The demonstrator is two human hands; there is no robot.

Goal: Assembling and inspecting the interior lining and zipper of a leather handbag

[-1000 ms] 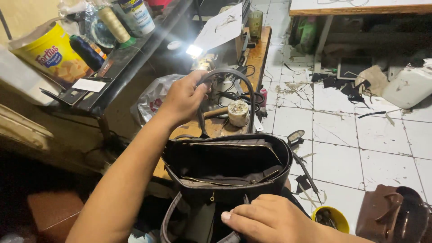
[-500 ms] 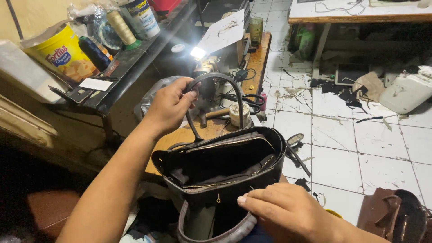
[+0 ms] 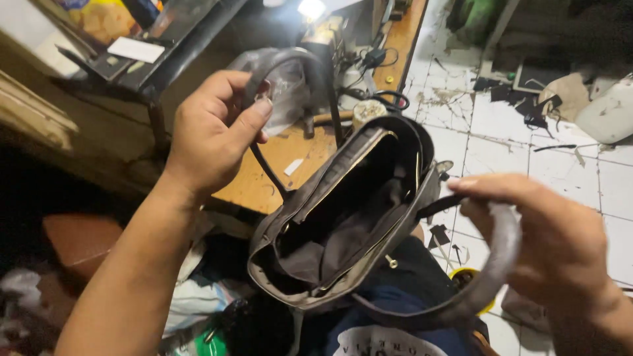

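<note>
A yellow bag (image 3: 99,16) and white label (image 3: 135,49) sit upper left, while the handbag (image 3: 343,217), now tipped open-mouthed over the lap, hangs between left hand (image 3: 211,132) and right hand (image 3: 547,244), each clamped on a handle.

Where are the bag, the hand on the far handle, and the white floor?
bag (image 3: 343,217): head view, on its dark open inside.
left hand (image 3: 211,132): head view, on the back of the hand.
floor (image 3: 593,178): head view, on a bare white tile.
</note>
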